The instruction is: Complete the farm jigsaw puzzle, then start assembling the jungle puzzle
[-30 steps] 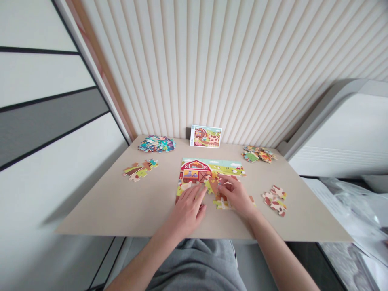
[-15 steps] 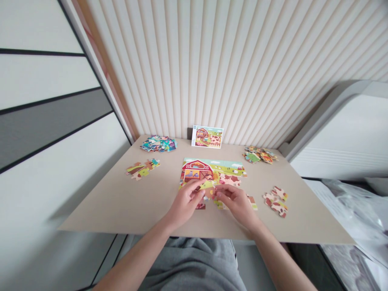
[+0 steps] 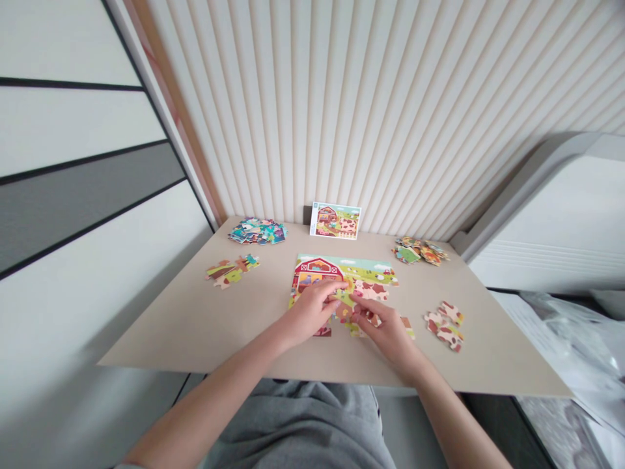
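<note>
A partly assembled farm jigsaw (image 3: 364, 270) lies mid-table, with a red barn at its left and cow-patterned pieces at its right. My left hand (image 3: 310, 309) reaches over its lower left, and my right hand (image 3: 385, 329) sits at its lower right. Their fingertips meet on a yellow-green jigsaw piece (image 3: 344, 298), which is partly hidden by them. Behind the jigsaw, a farm picture card (image 3: 335, 220) stands against the wall. Loose pieces lie in several groups: teal ones (image 3: 257, 230), orange ones (image 3: 420, 251), a row at left (image 3: 232, 271) and cow-patterned ones at right (image 3: 444, 326).
The pieces lie on a beige tabletop (image 3: 195, 332) set against a ribbed cream wall (image 3: 342, 111). Its front edge runs just above my grey-clothed lap (image 3: 303, 423). Crumpled clear plastic (image 3: 571, 339) lies beyond the right edge, below a white appliance (image 3: 547, 228).
My left hand has moved from the jigsaw's lower left edge up and right, closing toward my right hand. Both hands now meet over the same piece. The view has drifted slightly.
</note>
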The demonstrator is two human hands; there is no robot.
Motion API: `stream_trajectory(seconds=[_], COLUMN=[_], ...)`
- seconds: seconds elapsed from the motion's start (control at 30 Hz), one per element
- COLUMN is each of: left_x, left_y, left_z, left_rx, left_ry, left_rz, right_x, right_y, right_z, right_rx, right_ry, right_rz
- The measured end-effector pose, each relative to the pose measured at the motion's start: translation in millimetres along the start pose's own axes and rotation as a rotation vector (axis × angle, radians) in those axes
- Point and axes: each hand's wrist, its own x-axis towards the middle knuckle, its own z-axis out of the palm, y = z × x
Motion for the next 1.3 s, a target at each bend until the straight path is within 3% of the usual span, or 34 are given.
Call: stream_trajectory(seconds=[0.2,0.4,0.5,0.7,0.87,1.03,1.3], left_x=[4.1,-2.6,-4.7,-9.3,-28.2,-46.9,-51.7], left_y=[-22.8,-24.8,-23.9,-17.4,-15.2,-14.9,-14.0], left_z=[7.0,-8.9,-16.5,-24.1,-28.0,-19.1,-6.0], left_rx=[-0.159,-0.319,-0.355,-0.345,-0.339,-0.566,-0.694], left_ry=[0.027,0.177,0.224,0.296,0.346,0.463,0.424], left_rz=[-0.041,-0.179,-0.235,-0.283,-0.328,-0.417,-0.415], right_x=[1.9,0.1,-3.7,-11.2,-12.5,-13.0,-13.2], right_y=[10.9,26.8,32.6,29.0,26.6,28.0,26.2], right_z=[-1.0,-5.2,-5.4,1.6,3.9,3.5,2.9], right_rx=[-0.032,-0.051,-0.065,-0.176,-0.189,-0.191,-0.193], right_ry=[0.048,0.333,0.406,0.356,0.337,0.329,0.303], right_rz=[0.020,0.072,0.063,-0.056,-0.076,-0.082,-0.080])
